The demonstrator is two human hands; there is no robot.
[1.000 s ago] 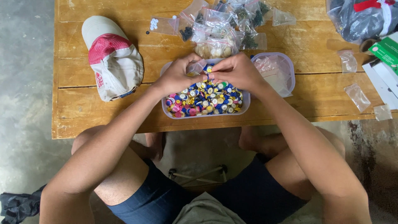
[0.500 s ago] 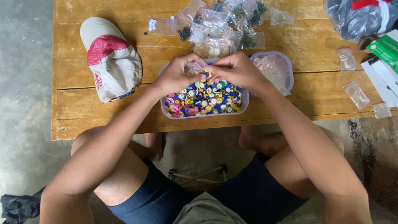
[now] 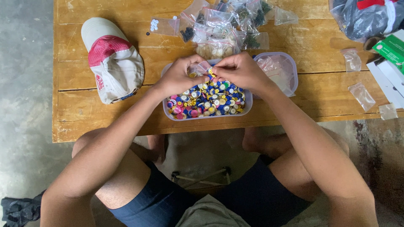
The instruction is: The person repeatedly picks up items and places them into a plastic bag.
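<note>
Little has shifted: your left hand [image 3: 179, 75] and right hand [image 3: 240, 69] stay pinched together on the small clear bag [image 3: 201, 67] over the button tub [image 3: 206, 117]; next, hold its mouth open.

We see a heap of small clear plastic bags [image 3: 229, 23] at twelve o'clock on the wooden table, some holding dark bits, one pale ones. At two o'clock lies a large clear bag of dark cloth [image 3: 362, 17], with a green box [image 3: 393, 47] and white cartons [image 3: 389, 77] just below it. Three empty little clear bags [image 3: 362, 94] lie scattered at three o'clock.
</note>
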